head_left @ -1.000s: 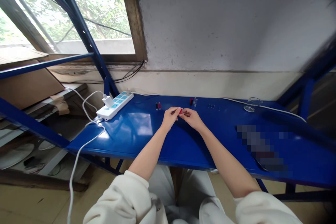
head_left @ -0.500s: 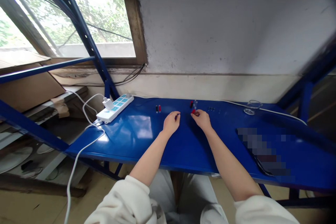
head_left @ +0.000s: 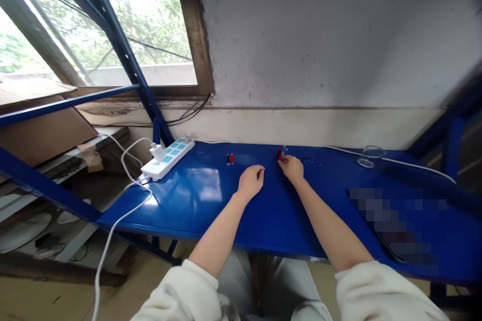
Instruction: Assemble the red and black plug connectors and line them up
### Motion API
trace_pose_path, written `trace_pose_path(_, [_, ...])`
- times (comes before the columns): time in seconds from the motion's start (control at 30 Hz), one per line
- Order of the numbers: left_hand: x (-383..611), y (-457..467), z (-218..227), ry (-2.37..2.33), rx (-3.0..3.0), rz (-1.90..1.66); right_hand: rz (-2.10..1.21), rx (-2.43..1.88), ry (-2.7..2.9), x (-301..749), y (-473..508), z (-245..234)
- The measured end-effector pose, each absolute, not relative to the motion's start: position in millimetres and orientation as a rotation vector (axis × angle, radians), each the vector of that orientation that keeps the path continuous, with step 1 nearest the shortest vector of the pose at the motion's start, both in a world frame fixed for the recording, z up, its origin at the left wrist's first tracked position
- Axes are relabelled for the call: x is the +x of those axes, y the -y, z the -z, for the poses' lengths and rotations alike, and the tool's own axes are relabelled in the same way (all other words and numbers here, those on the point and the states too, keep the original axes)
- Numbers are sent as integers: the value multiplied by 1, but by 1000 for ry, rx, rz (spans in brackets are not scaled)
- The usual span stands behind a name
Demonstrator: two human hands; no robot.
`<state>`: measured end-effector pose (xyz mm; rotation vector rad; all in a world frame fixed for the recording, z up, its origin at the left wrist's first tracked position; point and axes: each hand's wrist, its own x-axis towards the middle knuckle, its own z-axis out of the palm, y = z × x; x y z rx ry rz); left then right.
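My right hand (head_left: 293,168) is closed, thumb and forefinger pinched at a small red piece (head_left: 279,157) amid a little group of red, black and clear parts. Clear pieces (head_left: 285,150) stand just behind its fingertips. To the left of that group, my left hand (head_left: 251,182) hovers low over the blue table with fingers curled together; whatever is in them, if anything, is hidden. Beyond it, two small cylinders with pale ends, one black (head_left: 228,159) and one red (head_left: 232,159), stand side by side.
A white power strip (head_left: 169,159) with a plugged-in adapter lies at the table's left. Tiny clear parts (head_left: 309,159) lie right of my right hand. Farther right are a clear round container (head_left: 366,162) and a blurred-out dark flat object (head_left: 391,225). Blue frame posts flank the table (head_left: 286,225).
The view has shifted slightly. My left hand has drawn back a little toward me, away from the group. My right hand has pushed the red piece in close beside the other red and black parts.
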<state>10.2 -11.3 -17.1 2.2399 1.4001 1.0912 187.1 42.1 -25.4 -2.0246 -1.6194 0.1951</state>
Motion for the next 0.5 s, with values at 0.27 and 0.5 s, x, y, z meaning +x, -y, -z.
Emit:
trace_pose_path(0.27, [11, 11, 18, -1395, 2238, -1076, -184, -2014, 1631, 189, -43, 28])
trace_pose_path(0.5, [10, 12, 15, -1400, 2228, -1057, -155, -2158, 1630, 200, -36, 22])
